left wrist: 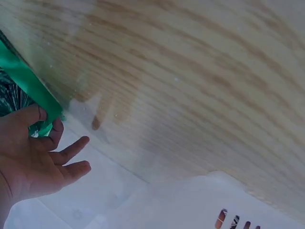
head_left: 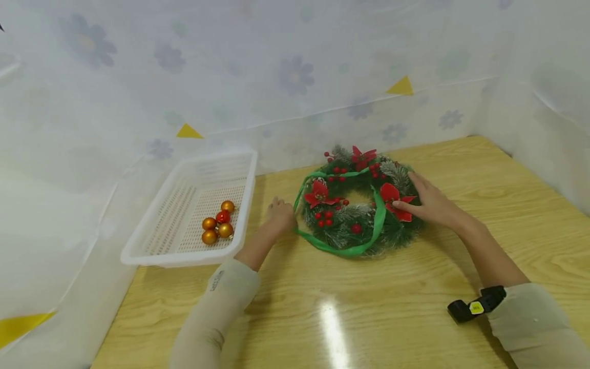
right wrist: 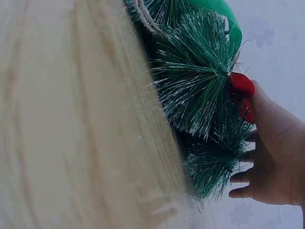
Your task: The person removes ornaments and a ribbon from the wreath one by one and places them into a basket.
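A green Christmas wreath [head_left: 343, 211] with red flowers, red berries and frosted sprigs lies flat on the table. A green ribbon [head_left: 379, 215] is looped loosely over it, reaching out past its left side. At that side my left hand [head_left: 281, 214] pinches the ribbon between thumb and index finger; in the left wrist view its other fingers spread away from the ribbon [left wrist: 33, 88]. My right hand [head_left: 433, 202] holds the wreath's right edge, thumb on a red flower [head_left: 395, 201]. In the right wrist view, its fingers [right wrist: 245, 176] reach round the outer needles [right wrist: 205, 71].
Left of the wreath stands a white plastic basket [head_left: 251, 197] with several gold balls [head_left: 209, 237] and a red ball [head_left: 223, 217] inside. White flower-patterned sheeting [head_left: 295, 77] encloses the wooden table [head_left: 295, 318] at the back and sides. A black band [head_left: 477, 306] circles the right wrist.
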A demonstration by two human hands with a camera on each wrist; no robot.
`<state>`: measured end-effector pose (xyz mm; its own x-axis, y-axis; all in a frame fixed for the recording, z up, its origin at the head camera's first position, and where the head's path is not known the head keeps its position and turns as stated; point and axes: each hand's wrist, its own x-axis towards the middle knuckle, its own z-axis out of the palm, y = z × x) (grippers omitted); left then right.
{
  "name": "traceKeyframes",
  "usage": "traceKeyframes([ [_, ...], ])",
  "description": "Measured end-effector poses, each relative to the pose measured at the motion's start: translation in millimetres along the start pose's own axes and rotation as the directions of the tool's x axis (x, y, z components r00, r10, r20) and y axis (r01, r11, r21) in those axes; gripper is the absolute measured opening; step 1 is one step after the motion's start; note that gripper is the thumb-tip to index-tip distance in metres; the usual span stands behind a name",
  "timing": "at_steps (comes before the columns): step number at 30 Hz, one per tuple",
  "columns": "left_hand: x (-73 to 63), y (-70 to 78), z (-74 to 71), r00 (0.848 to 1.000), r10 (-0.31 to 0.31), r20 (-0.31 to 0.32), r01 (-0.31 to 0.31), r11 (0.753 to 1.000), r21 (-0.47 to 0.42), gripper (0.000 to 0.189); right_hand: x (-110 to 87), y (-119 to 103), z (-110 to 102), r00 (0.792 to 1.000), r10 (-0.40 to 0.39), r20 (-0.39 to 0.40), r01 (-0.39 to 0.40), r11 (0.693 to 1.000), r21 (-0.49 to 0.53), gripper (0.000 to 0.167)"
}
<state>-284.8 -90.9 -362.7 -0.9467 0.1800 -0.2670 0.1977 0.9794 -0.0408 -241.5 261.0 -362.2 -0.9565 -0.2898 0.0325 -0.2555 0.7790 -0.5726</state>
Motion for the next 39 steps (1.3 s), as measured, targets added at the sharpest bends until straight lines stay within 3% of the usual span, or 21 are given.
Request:
traceKeyframes([
  [7,-14.8,-4.8,-14.0,0.985,-0.032,-0.168,0.065,0.979,0.192,0.039,-3.1,-0.4,-1.6,0.999,0.035,0.022,-0.035,0.999,-0.015,0.093],
  [11,-22.1,-3.2,-25.1,0.970,-0.009,-0.245,0.087,0.946,0.311,0.035,-3.4,-1.0,-2.1,0.999,0.036,0.030,-0.036,0.999,-0.019,0.094],
  [14,-31.8,-2.0,-36.9,0.955,0.049,-0.293,0.083,0.903,0.421,0.034,-3.1,-1.0,-0.8,0.999,0.029,0.026,-0.029,1.000,-0.010,0.093],
  [17,-40.1,-4.4,-53.9,0.949,0.043,-0.314,0.097,0.903,0.418,0.035,-2.0,-0.9,1.4,1.000,0.022,0.021,-0.022,1.000,0.000,0.094],
  [22,-45.9,-15.7,-82.4,0.948,-0.013,-0.318,0.110,0.951,0.289,0.036,0.5,-1.4,2.9,0.999,0.024,0.029,-0.024,1.000,-0.001,0.094],
  [25,-48.8,-22.9,-95.3,0.944,0.002,-0.329,0.103,0.948,0.301,0.028,1.3,-2.4,2.2,0.999,0.029,0.034,-0.029,1.000,-0.004,0.094],
  [29,-50.8,-31.6,-109.2,0.920,0.026,-0.392,0.086,0.960,0.267,0.025,2.1,-4.4,0.7,0.999,0.031,0.037,-0.031,0.999,-0.004,0.095],
  [33,-51.3,-36.7,-121.3,0.868,0.054,-0.494,0.073,0.969,0.235,0.028,2.0,-5.3,-0.7,0.998,0.036,0.042,-0.036,0.999,-0.008,0.095],
  [34,-51.3,-37.4,-123.9,0.848,0.066,-0.525,0.068,0.970,0.233,0.028,2.2,-5.1,-0.9,0.998,0.035,0.044,-0.034,0.999,-0.009,0.095],
  [36,-50.5,-37.6,-128.0,0.784,0.113,-0.610,0.032,0.975,0.221,0.025,2.7,-4.3,-1.2,0.998,0.031,0.046,-0.031,0.999,-0.011,0.095],
  [37,-49.6,-37.2,-129.2,0.742,0.151,-0.653,0.002,0.974,0.228,0.024,2.9,-4.0,-1.2,0.999,0.030,0.045,-0.030,1.000,-0.009,0.095],
  [39,-46.8,-34.5,-129.4,0.639,0.237,-0.731,-0.104,0.969,0.224,0.020,3.5,-3.2,-1.5,0.999,0.026,0.041,-0.026,1.000,-0.005,0.095],
])
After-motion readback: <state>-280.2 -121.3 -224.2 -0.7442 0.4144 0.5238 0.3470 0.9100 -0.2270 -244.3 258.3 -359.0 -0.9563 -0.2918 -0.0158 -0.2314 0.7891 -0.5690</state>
